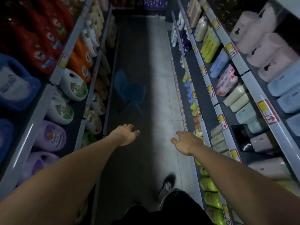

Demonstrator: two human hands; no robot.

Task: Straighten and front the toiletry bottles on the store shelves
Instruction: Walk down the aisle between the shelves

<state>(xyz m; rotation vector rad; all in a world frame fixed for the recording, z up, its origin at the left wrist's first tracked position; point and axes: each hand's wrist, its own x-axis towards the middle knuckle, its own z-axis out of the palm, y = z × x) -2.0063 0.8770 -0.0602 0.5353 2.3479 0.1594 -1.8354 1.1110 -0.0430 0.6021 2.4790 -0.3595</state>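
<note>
Both bare arms stretch forward over a dim store aisle with a pale tiled floor (162, 78). The left hand (125, 134) hangs over the dark strip of floor, fingers loosely spread and grasping nothing. The right hand (186, 141) is likewise released, palm down with fingers apart, just beside the edge of the lower right shelf (200, 159) but not touching any product.

The toiletry bottles stand on the right-hand shelving: a row of lime-green plastic bottles (208, 184) runs along the lowest shelf beneath the right forearm, with blue and yellow bottles (189, 90) further down the same row. Above them sit pale green and cream rectangular packs (238, 101) and pink and light-blue wrapped packs (269, 51).

On the left shelving are large red, orange, white and lilac detergent jugs (76, 88). A small blue plastic chair (128, 91) stands in the aisle ahead. A dark shoe (167, 185) shows on the floor below.
</note>
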